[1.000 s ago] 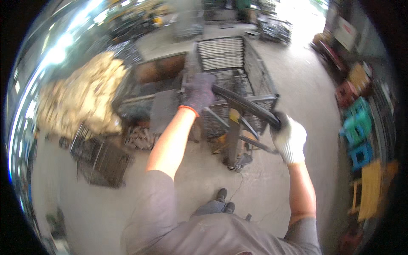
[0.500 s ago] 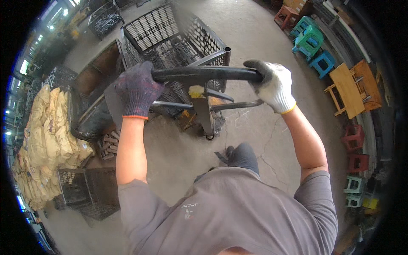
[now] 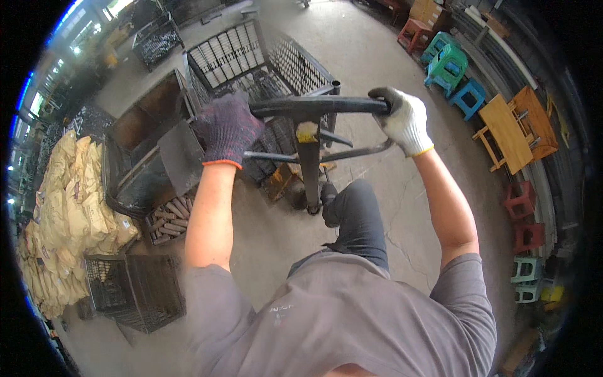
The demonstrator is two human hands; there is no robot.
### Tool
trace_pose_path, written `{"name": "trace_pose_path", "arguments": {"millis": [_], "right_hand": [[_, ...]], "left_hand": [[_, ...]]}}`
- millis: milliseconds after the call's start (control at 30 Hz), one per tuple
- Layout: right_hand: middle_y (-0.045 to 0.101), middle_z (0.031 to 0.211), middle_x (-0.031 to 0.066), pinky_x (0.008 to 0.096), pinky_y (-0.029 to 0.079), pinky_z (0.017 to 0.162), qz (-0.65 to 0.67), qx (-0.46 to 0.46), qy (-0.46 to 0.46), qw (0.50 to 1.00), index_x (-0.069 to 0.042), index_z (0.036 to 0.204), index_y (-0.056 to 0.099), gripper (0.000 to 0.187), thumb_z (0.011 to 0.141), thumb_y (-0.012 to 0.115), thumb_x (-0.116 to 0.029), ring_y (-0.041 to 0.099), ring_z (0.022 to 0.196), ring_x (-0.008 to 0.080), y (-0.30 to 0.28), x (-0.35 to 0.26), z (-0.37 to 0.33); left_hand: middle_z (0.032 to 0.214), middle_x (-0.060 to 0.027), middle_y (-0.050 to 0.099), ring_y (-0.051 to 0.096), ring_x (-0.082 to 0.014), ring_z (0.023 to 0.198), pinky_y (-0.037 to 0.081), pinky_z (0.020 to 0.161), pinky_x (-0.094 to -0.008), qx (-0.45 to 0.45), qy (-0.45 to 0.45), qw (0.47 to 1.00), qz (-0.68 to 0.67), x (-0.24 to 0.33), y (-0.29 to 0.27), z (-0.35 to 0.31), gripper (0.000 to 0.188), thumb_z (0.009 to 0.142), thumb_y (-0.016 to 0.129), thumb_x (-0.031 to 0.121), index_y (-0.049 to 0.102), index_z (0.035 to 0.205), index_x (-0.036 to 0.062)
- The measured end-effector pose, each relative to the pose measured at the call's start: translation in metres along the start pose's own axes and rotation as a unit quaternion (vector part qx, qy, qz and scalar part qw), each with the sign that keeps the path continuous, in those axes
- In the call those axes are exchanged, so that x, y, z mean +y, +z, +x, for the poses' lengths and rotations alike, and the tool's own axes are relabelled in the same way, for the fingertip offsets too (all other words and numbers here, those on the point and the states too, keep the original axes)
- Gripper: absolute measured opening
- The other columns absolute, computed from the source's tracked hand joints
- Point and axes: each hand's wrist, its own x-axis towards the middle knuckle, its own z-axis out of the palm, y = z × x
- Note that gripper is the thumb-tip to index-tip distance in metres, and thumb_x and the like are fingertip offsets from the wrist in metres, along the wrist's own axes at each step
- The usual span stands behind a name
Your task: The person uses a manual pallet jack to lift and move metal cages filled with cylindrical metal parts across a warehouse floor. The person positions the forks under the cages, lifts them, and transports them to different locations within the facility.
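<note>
Both my gloved hands grip the black bar across the top of what looks like a pallet jack handle. My left hand, in a dark glove with an orange cuff, is closed round its left end. On the right end my right hand is closed, in a white glove with a dark grey palm side. A dark metal shaft runs down from the bar, with a worn yellow patch near its top. Below the bar sit a short curved lever and a bent metal tube. My shoe is beside the shaft's foot.
A large black mesh crate stands ahead, beside a rusty metal bin. Brown cylindrical pieces, stacked sacks and a low mesh crate are left. Coloured stools and wooden furniture line the right.
The handle has shifted slightly right and its shaft looks straighter in view. My left hand has moved right with it. My leg has stepped forward toward the shaft's foot.
</note>
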Motion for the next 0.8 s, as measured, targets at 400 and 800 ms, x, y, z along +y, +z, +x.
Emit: {"name": "trace_pose_path", "arguments": {"millis": [400, 800], "right_hand": [[0.073, 0.082, 0.0114, 0.0407, 0.056, 0.070, -0.032, 0.001, 0.026, 0.999, -0.016, 0.092, 0.075, 0.015, 0.077, 0.075, -0.020, 0.071, 0.078, 0.0338, -0.016, -0.025, -0.029], [0.073, 0.085, 0.0132, 0.0405, 0.056, 0.072, -0.011, -0.028, 0.024, 0.999, -0.014, 0.093, 0.075, 0.020, 0.074, 0.076, -0.015, 0.071, 0.080, 0.0331, -0.081, -0.045, -0.153]], "left_hand": [[0.088, -0.0111, 0.072, 0.071, -0.0329, 0.088, 0.054, 0.078, -0.0472, 0.045, 0.022, 0.998, -0.032, -0.003, -0.012, -0.030, 0.025, 0.069, 0.082, 0.031, 0.071, 0.085, 0.0153], [0.089, -0.0123, 0.073, 0.071, -0.0331, 0.087, 0.052, 0.075, -0.0480, 0.017, 0.037, 0.997, -0.065, 0.017, -0.041, -0.162, 0.024, 0.066, 0.077, 0.026, 0.073, 0.086, 0.0131]]}}
